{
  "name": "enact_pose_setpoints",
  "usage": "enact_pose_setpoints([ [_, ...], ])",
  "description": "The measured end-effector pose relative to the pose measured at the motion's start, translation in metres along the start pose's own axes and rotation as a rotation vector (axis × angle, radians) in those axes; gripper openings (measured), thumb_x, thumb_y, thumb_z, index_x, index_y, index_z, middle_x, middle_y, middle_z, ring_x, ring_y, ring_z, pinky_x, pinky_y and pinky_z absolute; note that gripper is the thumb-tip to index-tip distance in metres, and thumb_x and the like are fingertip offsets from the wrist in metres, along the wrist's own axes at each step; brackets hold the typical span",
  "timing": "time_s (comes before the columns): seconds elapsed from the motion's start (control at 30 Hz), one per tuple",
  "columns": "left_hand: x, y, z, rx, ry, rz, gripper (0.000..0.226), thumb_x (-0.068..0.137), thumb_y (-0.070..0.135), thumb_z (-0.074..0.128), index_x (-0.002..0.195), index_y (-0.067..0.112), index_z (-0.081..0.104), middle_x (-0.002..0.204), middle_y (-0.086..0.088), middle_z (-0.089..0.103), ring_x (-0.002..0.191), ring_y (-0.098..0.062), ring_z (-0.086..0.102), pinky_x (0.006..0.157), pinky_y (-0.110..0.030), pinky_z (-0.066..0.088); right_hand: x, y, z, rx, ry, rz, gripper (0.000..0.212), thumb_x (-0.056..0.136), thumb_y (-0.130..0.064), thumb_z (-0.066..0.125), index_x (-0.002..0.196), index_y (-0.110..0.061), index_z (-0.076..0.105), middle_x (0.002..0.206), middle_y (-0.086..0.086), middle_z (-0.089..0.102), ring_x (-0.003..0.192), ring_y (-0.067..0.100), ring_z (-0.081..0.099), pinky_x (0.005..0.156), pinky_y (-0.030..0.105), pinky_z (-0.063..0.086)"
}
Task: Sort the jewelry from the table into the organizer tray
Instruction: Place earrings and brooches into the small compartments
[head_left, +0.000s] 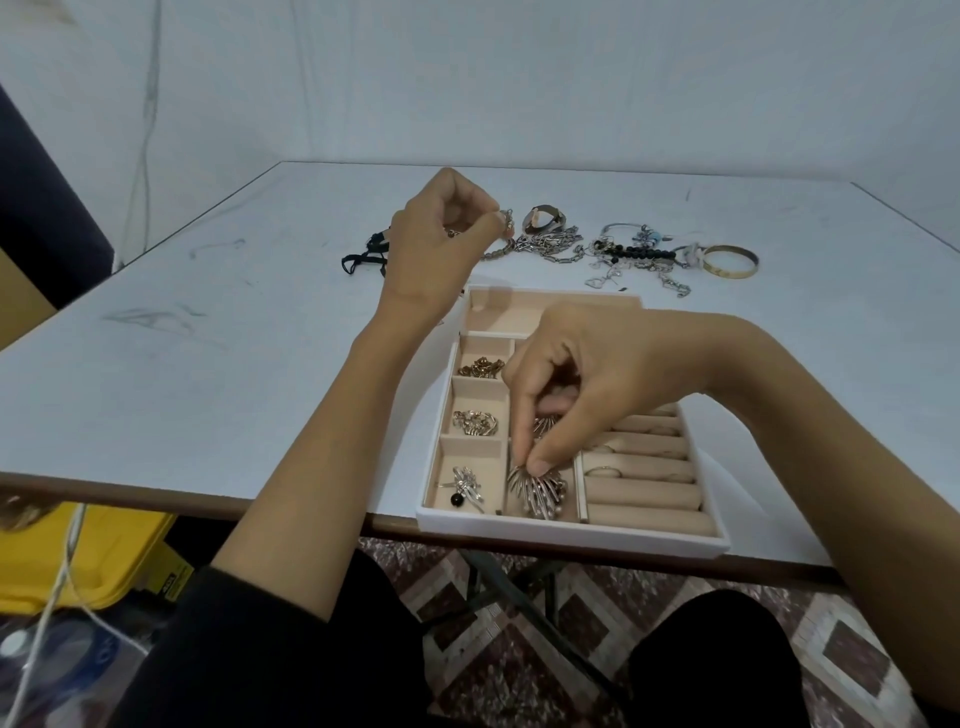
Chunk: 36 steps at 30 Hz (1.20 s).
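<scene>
**Both hands busy: one on a chain, one in the tray**

At the far left of the pile, a black strap (363, 255) is lying slack on the table (208, 364). Just beside it, the left hand (441, 244) is pinching a thin silver chain (507, 222) between thumb and fingertips. The chain looks light and limp and seems likely to snag on neighbouring links, so drawing it up by one end is probably cleanest.

Nearer, the organizer tray (571, 535) is sitting at the table's front edge, with small pieces lying in its left compartments. The right hand (582, 395) is gripping a spiky silver cluster (537, 488) by its top in the middle front compartment. That piece appears stiff and prickly.

Further right, a black beaded bracelet (641, 254) and a rigid gold bangle (730, 261) are waiting on the table.
</scene>
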<state>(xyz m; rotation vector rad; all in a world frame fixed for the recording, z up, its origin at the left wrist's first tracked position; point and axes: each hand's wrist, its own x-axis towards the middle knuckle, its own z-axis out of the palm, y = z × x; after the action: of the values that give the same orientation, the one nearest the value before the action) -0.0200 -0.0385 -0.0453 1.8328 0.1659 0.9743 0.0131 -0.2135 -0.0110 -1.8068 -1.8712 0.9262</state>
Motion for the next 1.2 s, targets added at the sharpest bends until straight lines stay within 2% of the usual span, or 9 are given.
enact_pose_setpoints([
  [0.17, 0.0, -0.002, 0.0, 0.012, -0.007, -0.001, 0.009, 0.081, 0.012, 0.065, 0.08, 0.015, 0.057, 0.08, -0.003, 0.071, 0.081, -0.018, 0.068, 0.07, -0.022, 0.048, -0.001, 0.0, -0.002, -0.009, 0.008, 0.019, 0.015, 0.072, -0.02, 0.084, 0.084, -0.016, 0.078, 0.052, 0.009, 0.041, 0.053, 0.031, 0.036, 0.056, 0.038, 0.03],
  [0.3, 0.001, -0.003, 0.001, 0.012, -0.016, -0.004, 0.008, 0.081, 0.012, 0.065, 0.081, 0.013, 0.058, 0.08, -0.003, 0.071, 0.08, -0.018, 0.068, 0.071, -0.022, 0.049, -0.001, -0.001, -0.002, -0.004, 0.004, 0.011, 0.016, 0.071, -0.019, 0.084, 0.085, -0.015, 0.078, 0.054, 0.017, 0.042, 0.054, 0.034, 0.038, 0.056, 0.04, 0.03],
  [0.37, 0.001, -0.003, 0.001, 0.016, -0.016, -0.004, 0.008, 0.081, 0.012, 0.065, 0.081, 0.014, 0.058, 0.081, -0.005, 0.072, 0.083, -0.022, 0.068, 0.072, -0.024, 0.05, 0.0, -0.001, -0.002, -0.007, 0.0, 0.006, 0.015, 0.072, -0.018, 0.084, 0.085, -0.014, 0.077, 0.054, 0.02, 0.042, 0.053, 0.033, 0.037, 0.055, 0.037, 0.029],
  [0.5, 0.001, -0.004, 0.001, 0.023, -0.027, 0.001, 0.007, 0.082, 0.011, 0.065, 0.084, 0.01, 0.058, 0.08, -0.007, 0.072, 0.084, -0.023, 0.068, 0.072, -0.025, 0.049, 0.0, 0.0, 0.0, -0.013, -0.009, -0.012, 0.013, 0.072, -0.014, 0.083, 0.083, -0.011, 0.076, 0.051, 0.01, 0.039, 0.05, 0.021, 0.034, 0.053, 0.023, 0.029],
  [0.8, 0.001, -0.004, 0.001, 0.036, -0.039, 0.01, 0.007, 0.082, 0.012, 0.065, 0.084, 0.01, 0.059, 0.079, -0.007, 0.072, 0.082, -0.025, 0.068, 0.071, -0.025, 0.051, 0.002, 0.003, 0.003, 0.014, -0.004, -0.023, 0.012, 0.073, -0.01, 0.082, 0.081, -0.007, 0.075, 0.05, 0.01, 0.037, 0.048, 0.018, 0.034, 0.052, 0.018, 0.032],
  [0.9, 0.001, -0.005, 0.001, 0.04, -0.04, 0.008, 0.007, 0.082, 0.012, 0.065, 0.085, 0.009, 0.059, 0.079, -0.008, 0.072, 0.082, -0.025, 0.067, 0.074, -0.031, 0.052, 0.002, 0.003, 0.002, 0.028, -0.006, -0.013, 0.013, 0.073, -0.01, 0.082, 0.082, -0.007, 0.074, 0.05, 0.009, 0.038, 0.048, 0.018, 0.034, 0.053, 0.02, 0.033],
  [0.97, 0.001, -0.005, 0.001, 0.044, -0.041, 0.007, 0.007, 0.083, 0.011, 0.065, 0.086, 0.008, 0.059, 0.079, -0.008, 0.072, 0.082, -0.024, 0.068, 0.073, -0.03, 0.052, 0.001, 0.003, 0.001, 0.074, 0.008, -0.006, 0.014, 0.074, -0.01, 0.081, 0.084, -0.005, 0.074, 0.049, 0.005, 0.039, 0.048, 0.018, 0.035, 0.053, 0.027, 0.037],
  [1.07, 0.0, -0.004, 0.0, 0.034, -0.041, 0.009, 0.009, 0.083, 0.011, 0.066, 0.087, 0.006, 0.06, 0.079, -0.007, 0.072, 0.081, -0.022, 0.068, 0.07, -0.023, 0.05, -0.005, 0.002, -0.003, 0.106, 0.127, -0.008, 0.014, 0.078, -0.015, 0.078, 0.088, -0.006, 0.075, 0.053, 0.002, 0.05, 0.051, 0.012, 0.042, 0.053, 0.025, 0.036],
  [1.2, 0.001, -0.004, -0.001, 0.04, -0.036, 0.018, 0.009, 0.083, 0.013, 0.067, 0.087, 0.008, 0.06, 0.082, -0.008, 0.073, 0.081, -0.019, 0.069, 0.07, -0.021, 0.05, -0.023, 0.009, -0.005, 0.047, 0.474, 0.034, 0.014, 0.083, -0.025, 0.072, 0.092, -0.015, 0.076, 0.076, 0.008, 0.069, 0.066, 0.017, 0.058, 0.06, 0.024, 0.042],
])
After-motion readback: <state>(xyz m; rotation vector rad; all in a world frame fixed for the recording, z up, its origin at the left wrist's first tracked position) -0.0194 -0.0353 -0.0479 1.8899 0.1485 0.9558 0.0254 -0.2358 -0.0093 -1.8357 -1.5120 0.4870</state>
